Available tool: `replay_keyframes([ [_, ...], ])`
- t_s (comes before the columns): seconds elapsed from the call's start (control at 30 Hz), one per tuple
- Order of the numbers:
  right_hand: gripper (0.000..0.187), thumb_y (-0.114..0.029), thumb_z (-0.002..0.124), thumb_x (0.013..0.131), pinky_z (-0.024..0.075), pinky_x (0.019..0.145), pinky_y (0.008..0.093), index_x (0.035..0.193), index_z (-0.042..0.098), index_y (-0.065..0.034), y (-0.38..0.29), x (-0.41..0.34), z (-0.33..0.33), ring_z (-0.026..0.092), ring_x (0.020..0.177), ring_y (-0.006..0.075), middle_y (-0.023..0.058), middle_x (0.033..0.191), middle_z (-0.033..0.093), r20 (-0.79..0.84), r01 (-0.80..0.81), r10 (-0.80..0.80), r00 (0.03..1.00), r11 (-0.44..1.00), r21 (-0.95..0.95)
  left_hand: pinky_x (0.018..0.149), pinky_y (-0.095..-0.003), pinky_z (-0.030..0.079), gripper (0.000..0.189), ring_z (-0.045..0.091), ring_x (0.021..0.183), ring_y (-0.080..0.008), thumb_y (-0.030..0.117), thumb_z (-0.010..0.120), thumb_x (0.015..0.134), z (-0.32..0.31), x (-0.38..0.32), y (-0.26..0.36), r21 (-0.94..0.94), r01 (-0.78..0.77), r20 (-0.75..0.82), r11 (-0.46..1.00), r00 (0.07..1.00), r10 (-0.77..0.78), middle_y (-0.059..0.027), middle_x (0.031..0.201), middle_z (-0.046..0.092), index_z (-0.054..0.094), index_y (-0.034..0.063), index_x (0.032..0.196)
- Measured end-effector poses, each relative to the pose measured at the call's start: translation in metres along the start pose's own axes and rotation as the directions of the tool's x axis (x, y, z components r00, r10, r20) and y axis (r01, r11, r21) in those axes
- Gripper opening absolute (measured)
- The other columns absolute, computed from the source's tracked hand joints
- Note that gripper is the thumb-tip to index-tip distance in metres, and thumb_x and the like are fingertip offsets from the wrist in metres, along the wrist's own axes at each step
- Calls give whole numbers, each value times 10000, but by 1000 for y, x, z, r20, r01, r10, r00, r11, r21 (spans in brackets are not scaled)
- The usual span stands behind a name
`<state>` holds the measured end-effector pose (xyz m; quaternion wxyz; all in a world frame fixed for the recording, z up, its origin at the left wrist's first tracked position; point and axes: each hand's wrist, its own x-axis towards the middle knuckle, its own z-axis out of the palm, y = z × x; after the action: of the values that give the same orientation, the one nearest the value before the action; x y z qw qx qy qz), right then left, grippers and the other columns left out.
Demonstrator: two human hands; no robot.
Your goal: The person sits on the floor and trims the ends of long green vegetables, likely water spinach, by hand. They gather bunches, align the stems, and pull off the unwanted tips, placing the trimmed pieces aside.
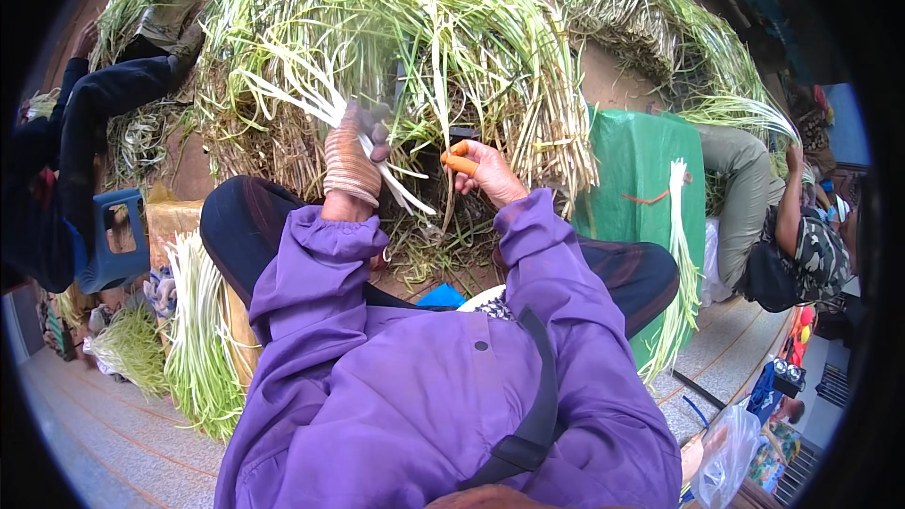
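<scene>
My left hand (pixel 359 145), in a striped knitted glove with dark fingertips, grips a small bunch of white allium stalks (pixel 322 100), perhaps young garlic or scallion. The stalk ends stick out below the glove, pointing right. Orange finger cots cover the thumb and a finger of my right hand (pixel 484 171). Those fingers pinch a single stalk (pixel 441 85), with a thin brownish strip (pixel 450 201) hanging beneath them. Right behind both hands rises a large heap of unpeeled stalks (pixel 516 85), with brown, dry outer layers at its lower ends.
White stalks (pixel 194 297) lie on a tan block at my left, near a blue plastic stool (pixel 117 237). More white stalks (pixel 677 226) rest on a green sheet (pixel 622 170) at right, beside a red tie. Other people sit left and right; the right one's hand (pixel 795 154) holds stalks.
</scene>
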<state>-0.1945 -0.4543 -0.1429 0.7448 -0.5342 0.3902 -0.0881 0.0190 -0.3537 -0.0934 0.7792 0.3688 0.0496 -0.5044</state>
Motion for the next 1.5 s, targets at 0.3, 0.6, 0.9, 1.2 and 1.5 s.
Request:
replay_keyframes([
  [0.3,159,-202,640,934,475,504,192,1013,627,-65,-28,-49,30,594,583,60,-5,816,660,147,30,-30,989,1000,2,380,-193,328,222,543,546,-97,132,705,862,12,-17,-43,456,155,-46,876,988,-151,-22,804,617,583,74,1038],
  [0.6,238,-262,641,942,443,452,182,1047,592,-54,-56,-13,29,590,580,71,22,886,644,-159,150,-159,975,987,-63,380,-223,315,169,472,434,-76,174,743,809,16,-23,-40,645,61,41,762,993,-114,22,587,561,674,64,918],
  [0.9,174,-201,637,945,476,492,190,1023,605,-48,-52,-22,31,650,634,100,57,968,700,-148,274,-264,953,960,54,372,-200,315,164,499,471,-72,129,716,842,12,-21,-32,441,94,45,893,991,-127,14,684,609,607,99,961],
  [1.2,152,-149,711,822,534,627,332,931,642,-69,-32,-91,47,678,746,277,89,852,685,321,587,-527,787,481,-651,371,-191,317,198,499,487,-67,102,701,848,12,-20,-27,422,33,19,906,999,-45,-45,776,679,595,79,1014],
  [1.5,333,-187,654,875,541,636,326,1191,638,-84,-7,-91,18,653,645,187,101,897,706,378,169,254,890,587,-792,358,-201,303,150,488,456,-65,121,690,852,12,-25,-22,519,-36,68,854,998,1,-46,742,678,634,53,973],
])
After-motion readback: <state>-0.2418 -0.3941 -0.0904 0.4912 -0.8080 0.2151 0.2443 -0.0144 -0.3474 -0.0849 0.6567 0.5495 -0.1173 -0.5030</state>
